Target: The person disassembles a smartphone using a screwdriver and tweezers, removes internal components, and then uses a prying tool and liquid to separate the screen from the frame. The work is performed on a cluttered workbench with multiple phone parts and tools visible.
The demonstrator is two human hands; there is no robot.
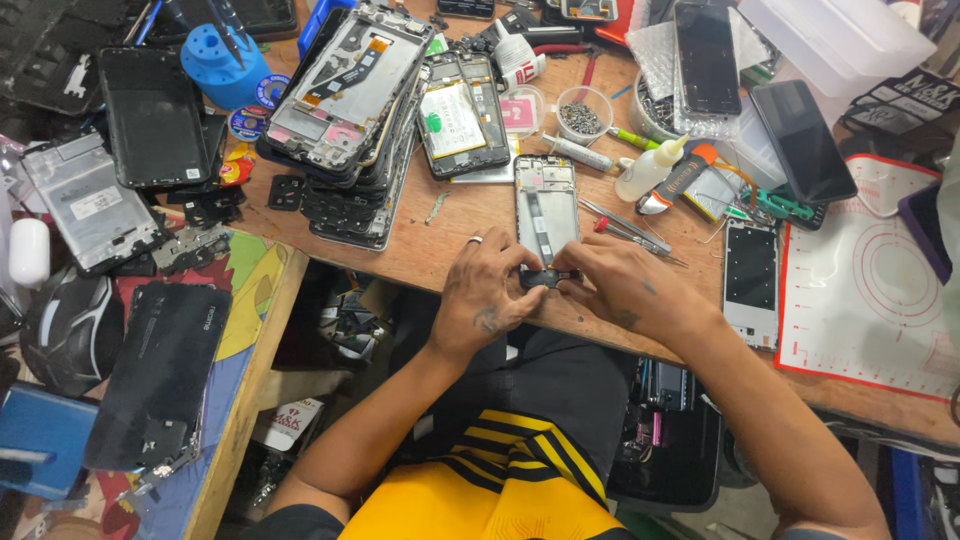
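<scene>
My left hand (493, 287) and my right hand (622, 286) meet at the front edge of the wooden workbench (450, 235). Between their fingertips they pinch a small black part (548, 279) at the bottom end of an opened phone frame (546, 203), which lies flat and points away from me. A ring sits on a finger of my left hand. Just right of the frame lie a red-handled screwdriver (618, 231) and tweezers (622, 218).
A stack of stripped phone frames (352, 110) fills the left of the bench, with an opened phone (461, 117) beside it. A screw cup (583, 115), glue bottle (648, 170), white phone panel (750, 280) and red-lined mat (865, 290) lie right. Dark phones (160, 385) cover the left side table.
</scene>
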